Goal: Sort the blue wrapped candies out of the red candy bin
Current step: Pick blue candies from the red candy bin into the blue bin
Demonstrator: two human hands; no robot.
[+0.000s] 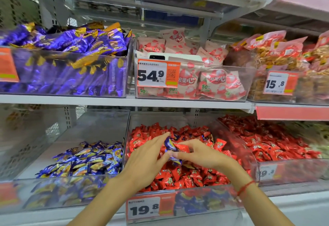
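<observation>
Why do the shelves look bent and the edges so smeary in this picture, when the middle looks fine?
In the head view, the wide-angle lens bows the shelf edge; the corners smear with blur, while the middle stays sharp: both hands, left hand and right hand, a blue candy and the 54.9 price tag. Lighting is even; the clear red candy bin shows faint glare.

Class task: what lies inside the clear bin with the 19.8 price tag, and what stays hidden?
The bin holds red candies with blue candies mixed in. Both hands cover the middle; deeper layers cannot be seen.
</observation>
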